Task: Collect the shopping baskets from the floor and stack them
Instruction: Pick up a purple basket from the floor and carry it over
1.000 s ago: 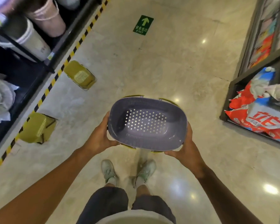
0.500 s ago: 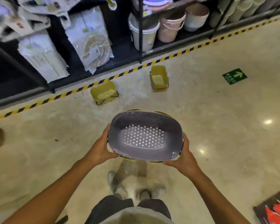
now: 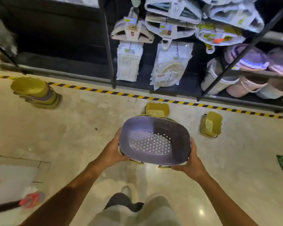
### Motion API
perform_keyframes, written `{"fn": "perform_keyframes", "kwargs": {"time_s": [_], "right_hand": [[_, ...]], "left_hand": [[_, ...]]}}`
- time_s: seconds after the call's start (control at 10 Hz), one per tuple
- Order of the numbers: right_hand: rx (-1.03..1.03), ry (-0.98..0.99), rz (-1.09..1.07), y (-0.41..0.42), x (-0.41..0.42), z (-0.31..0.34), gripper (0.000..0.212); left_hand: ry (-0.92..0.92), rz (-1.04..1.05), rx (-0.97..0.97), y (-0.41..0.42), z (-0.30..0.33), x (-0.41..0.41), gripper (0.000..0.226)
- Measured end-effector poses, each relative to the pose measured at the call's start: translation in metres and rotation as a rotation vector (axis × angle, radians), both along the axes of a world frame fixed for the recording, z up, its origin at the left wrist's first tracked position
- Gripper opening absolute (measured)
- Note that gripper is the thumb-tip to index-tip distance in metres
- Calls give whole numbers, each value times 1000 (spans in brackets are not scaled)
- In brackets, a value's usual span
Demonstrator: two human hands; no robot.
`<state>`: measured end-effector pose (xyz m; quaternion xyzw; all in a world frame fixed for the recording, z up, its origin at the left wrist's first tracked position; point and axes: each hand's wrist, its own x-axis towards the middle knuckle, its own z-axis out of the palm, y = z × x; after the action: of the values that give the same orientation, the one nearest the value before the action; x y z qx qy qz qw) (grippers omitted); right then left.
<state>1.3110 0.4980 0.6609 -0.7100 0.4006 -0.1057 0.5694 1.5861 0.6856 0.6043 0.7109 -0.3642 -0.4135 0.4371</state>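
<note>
Head view shows my left hand [image 3: 113, 151] and right hand [image 3: 192, 165], fingers clamped on the purple basket [image 3: 154, 141] carried near me, while a stack [image 3: 35, 93] stands far left and two yellow baskets [image 3: 157, 109] [image 3: 210, 124] remain on the floor [image 3: 88, 128].

Both hands grip a purple shopping basket [image 3: 154, 141] by its ends, left hand [image 3: 114, 150] on the left rim, right hand [image 3: 192, 162] on the right, its perforated bottom facing up at the camera. Yellow-green rims show beneath it. On the floor, one yellow-green basket [image 3: 157, 109] lies just beyond it, another [image 3: 211, 124] to its right, and a stack of upturned baskets [image 3: 36, 92] stands far left beside the striped floor tape [image 3: 91, 89].
</note>
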Motion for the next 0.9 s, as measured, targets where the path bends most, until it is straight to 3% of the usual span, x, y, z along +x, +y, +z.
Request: {"fn": "perform_keyframes", "kwargs": {"time_s": [0.1, 0.3, 0.4, 0.5, 0.6, 0.7, 0.8, 0.9], "right_hand": [[-24, -33, 59, -4, 52, 10, 114], [-34, 0, 210, -11, 147, 9, 108], [5, 95, 240, -29, 195, -12, 109], [-26, 239, 366, -49, 239, -27, 128], [38, 191, 456, -67, 305, -39, 129], [80, 94, 486, -78, 380, -50, 119], [58, 43, 638, -87, 445, -54, 132], [-75, -27, 715, -89, 518, -43, 129]], "left_hand": [[-1, 86, -30, 10, 0, 34, 127], [-33, 230, -42, 32, -2, 91, 124], [-49, 297, -2, 41, -6, 122, 119], [-45, 376, 61, 47, -8, 159, 119], [-82, 414, 106, 48, -11, 207, 125], [-100, 498, 185, 49, -11, 260, 114], [-26, 612, 272, 50, -3, 308, 110], [-62, 684, 331, 55, 11, 346, 134]]}}
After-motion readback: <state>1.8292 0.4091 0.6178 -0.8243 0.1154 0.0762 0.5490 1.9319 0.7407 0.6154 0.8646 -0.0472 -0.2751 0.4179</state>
